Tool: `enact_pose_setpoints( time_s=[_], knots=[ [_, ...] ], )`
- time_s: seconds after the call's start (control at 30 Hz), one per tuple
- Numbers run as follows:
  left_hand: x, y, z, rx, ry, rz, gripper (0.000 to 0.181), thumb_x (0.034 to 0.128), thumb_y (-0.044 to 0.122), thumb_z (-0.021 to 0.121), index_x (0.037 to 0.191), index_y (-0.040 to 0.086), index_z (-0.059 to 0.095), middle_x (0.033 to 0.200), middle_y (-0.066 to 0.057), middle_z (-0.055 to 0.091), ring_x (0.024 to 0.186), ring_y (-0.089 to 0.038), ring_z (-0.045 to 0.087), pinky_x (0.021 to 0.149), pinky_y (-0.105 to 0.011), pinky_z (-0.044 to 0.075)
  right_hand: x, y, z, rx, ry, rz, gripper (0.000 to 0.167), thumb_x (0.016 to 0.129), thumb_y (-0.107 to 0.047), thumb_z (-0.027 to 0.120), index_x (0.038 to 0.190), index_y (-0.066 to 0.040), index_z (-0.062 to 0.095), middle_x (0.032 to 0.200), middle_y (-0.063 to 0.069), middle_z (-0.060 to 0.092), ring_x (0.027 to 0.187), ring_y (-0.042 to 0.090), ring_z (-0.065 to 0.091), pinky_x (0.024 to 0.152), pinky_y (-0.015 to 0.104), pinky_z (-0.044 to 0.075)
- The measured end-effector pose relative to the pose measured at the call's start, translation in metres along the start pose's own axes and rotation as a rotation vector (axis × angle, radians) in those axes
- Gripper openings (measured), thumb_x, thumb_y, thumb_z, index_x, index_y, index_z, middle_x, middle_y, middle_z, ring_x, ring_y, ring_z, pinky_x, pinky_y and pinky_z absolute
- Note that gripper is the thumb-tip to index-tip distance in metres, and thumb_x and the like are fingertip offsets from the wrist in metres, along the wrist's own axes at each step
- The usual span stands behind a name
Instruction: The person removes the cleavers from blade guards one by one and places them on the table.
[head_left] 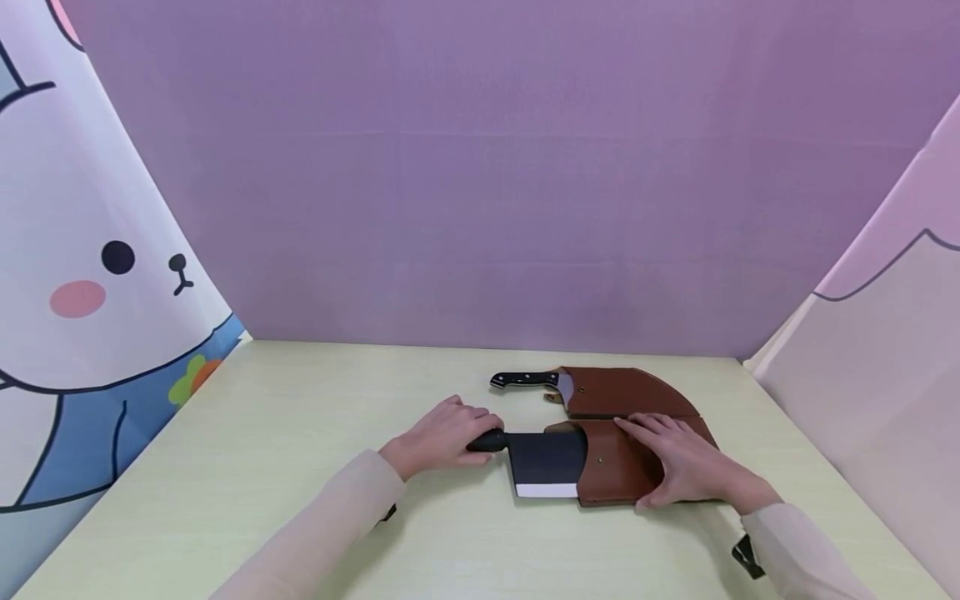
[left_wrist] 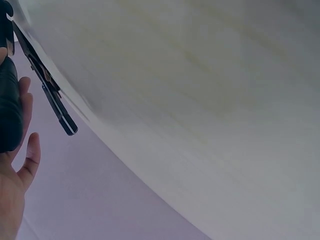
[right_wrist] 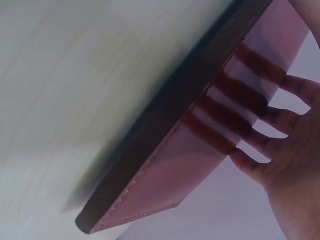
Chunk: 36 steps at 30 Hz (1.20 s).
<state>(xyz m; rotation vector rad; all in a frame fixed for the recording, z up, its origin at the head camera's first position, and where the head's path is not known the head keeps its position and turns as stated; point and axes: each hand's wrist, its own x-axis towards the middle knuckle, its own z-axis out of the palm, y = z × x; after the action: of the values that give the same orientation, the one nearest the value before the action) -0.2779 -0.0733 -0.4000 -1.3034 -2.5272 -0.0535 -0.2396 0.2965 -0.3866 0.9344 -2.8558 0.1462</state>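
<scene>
A cleaver [head_left: 547,457] with a dark blade and a pale cutting edge lies partly inside a brown leather sheath [head_left: 617,467]. My left hand [head_left: 448,435] grips its black handle [left_wrist: 10,107], with the fingers and thumb around it. Much of the blade shows outside the sheath's mouth; the rest is hidden in the leather. On top of that sheath rests my right hand [head_left: 686,457], its fingers spread and its thumb by the near edge. In the right wrist view the straight fingertips touch the leather [right_wrist: 165,170].
Just behind lies a second knife [head_left: 528,380] with a black riveted handle, its blade mostly in another brown sheath [head_left: 628,392]. The pale wooden table [head_left: 337,400] meets a purple backdrop [head_left: 480,183]. Cartoon-printed cloth [head_left: 90,358] hangs at the left.
</scene>
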Motion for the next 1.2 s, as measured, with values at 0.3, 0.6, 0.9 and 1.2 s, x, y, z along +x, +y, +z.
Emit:
enact_pose_setpoints(
  time_s=[0.3,0.6,0.9,1.2],
  knots=[
    [-0.003,-0.003,-0.001,-0.004,0.018,0.009,0.034,0.0841,0.041,0.056,0.111,0.020,0.058,0.096,0.009,0.064,0.077,-0.004,0.055,0.072,-0.028,0.040,-0.002,0.002,-0.001,-0.006,0.022,-0.010,0.109,0.050,-0.069,0.074,0.137,-0.011,0.041,0.133,0.020,0.045,0.118,0.040,0.043,0.090,0.061,0.033],
    [-0.006,-0.004,-0.003,-0.016,0.019,0.012,0.034,0.0845,0.040,0.056,0.112,0.020,0.057,0.097,0.009,0.064,0.077,-0.004,0.056,0.073,-0.029,0.040,-0.004,0.006,0.001,-0.009,0.029,-0.008,0.109,0.050,-0.069,0.073,0.137,-0.012,0.041,0.133,0.019,0.046,0.118,0.039,0.043,0.088,0.060,0.034],
    [-0.009,-0.006,-0.004,-0.035,0.020,0.010,0.035,0.0839,0.039,0.058,0.113,0.020,0.057,0.098,0.008,0.065,0.078,-0.004,0.056,0.074,-0.030,0.041,-0.005,0.007,-0.001,0.017,0.009,0.008,0.109,0.051,-0.067,0.075,0.137,-0.011,0.040,0.134,0.019,0.044,0.121,0.040,0.040,0.090,0.061,0.032],
    [-0.011,-0.007,-0.004,-0.036,0.004,-0.005,0.034,0.0842,0.038,0.058,0.114,0.021,0.056,0.098,0.008,0.064,0.079,-0.005,0.056,0.076,-0.031,0.041,-0.008,0.009,0.000,-0.004,0.047,-0.017,0.109,0.050,-0.069,0.074,0.135,-0.010,0.043,0.131,0.019,0.047,0.118,0.041,0.043,0.087,0.060,0.035]
  ],
)
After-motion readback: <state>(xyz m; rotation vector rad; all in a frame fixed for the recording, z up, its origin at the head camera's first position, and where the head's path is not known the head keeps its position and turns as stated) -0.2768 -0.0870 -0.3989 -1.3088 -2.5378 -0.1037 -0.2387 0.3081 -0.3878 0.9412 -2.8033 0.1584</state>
